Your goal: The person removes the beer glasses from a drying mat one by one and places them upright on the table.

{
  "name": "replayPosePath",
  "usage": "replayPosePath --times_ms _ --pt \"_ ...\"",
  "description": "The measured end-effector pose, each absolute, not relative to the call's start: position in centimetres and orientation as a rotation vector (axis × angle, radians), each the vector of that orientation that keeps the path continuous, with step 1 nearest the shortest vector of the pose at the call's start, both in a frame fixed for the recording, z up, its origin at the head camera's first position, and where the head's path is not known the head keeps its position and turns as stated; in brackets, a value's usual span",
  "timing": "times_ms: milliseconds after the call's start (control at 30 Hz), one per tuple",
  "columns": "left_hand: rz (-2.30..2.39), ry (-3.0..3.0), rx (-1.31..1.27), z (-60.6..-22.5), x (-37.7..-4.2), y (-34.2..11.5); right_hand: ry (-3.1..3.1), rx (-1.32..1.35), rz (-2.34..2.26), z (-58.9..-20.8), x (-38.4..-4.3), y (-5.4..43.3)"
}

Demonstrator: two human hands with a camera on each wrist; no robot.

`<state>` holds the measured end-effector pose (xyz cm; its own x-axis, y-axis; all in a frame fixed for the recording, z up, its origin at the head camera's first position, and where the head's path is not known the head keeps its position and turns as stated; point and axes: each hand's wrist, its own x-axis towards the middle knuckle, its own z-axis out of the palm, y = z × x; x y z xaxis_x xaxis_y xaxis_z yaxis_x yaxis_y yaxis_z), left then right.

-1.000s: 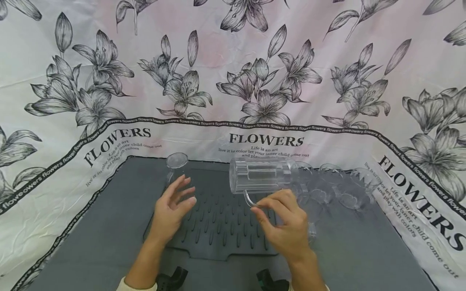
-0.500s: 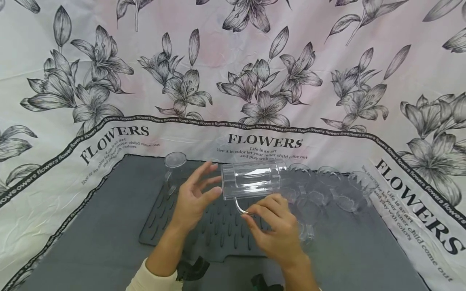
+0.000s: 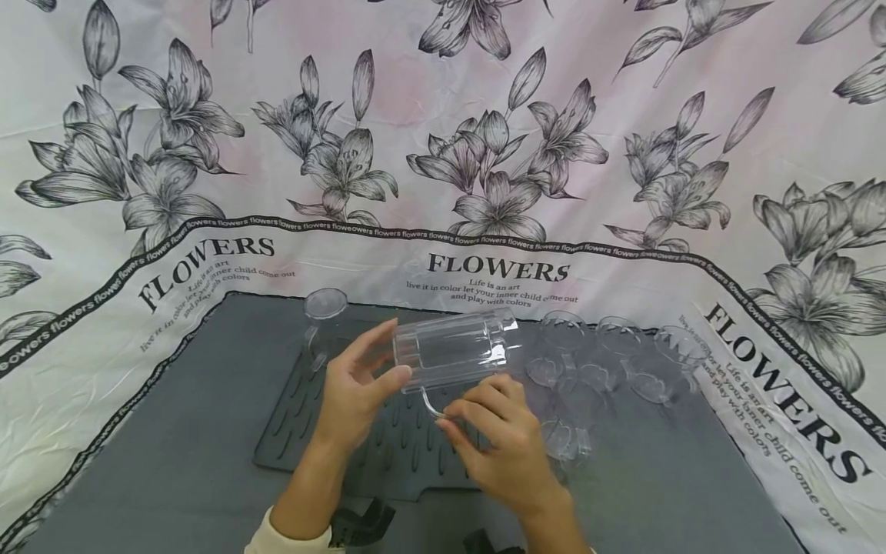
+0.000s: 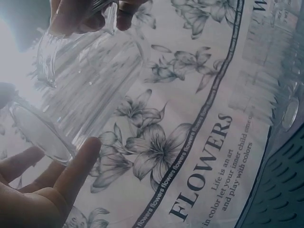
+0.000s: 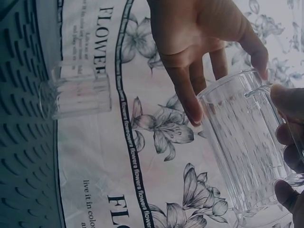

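A clear glass mug [image 3: 450, 350] lies sideways in the air over the dark mat, its base end to the left and its handle hanging down. My right hand [image 3: 501, 446] pinches the curved handle [image 3: 431, 404] between thumb and fingers. At the base end, my left hand [image 3: 356, 392] holds the rim of the base, thumb on the near side and fingers on the far side. The right wrist view shows the left hand [image 5: 204, 52] spanning that end of the mug [image 5: 247, 142]. In the left wrist view, the round base [image 4: 40, 130] sits between the left thumb and fingers.
A dark ridged mat [image 3: 291, 431] lies on the grey table [image 3: 159, 431]. Another clear mug [image 3: 324, 308] stands at its far left corner. Several clear mugs [image 3: 619, 338] stand at the right, with one clear glass piece [image 3: 564, 442] nearer. A flower-printed cloth [image 3: 388, 269] rises behind.
My left hand has moved right and taken hold of the mug's base end. The right hand has brought the mug left and slightly nearer, tilting it a little.
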<state>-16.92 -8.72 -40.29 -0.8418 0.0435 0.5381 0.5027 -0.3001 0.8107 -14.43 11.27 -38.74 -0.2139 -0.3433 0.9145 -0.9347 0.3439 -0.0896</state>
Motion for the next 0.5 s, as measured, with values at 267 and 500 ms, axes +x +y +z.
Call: replayPosePath --times_ms 267,500 --pt "-2.355 -1.469 -0.638 -40.2 -17.0 -8.6 -1.515 0.955 1.161 -38.5 -14.5 11.2" --pt "-2.473 -1.250 -0.560 -40.3 -17.1 -8.1 -1.746 0.479 1.825 -38.4 -13.4 11.9"
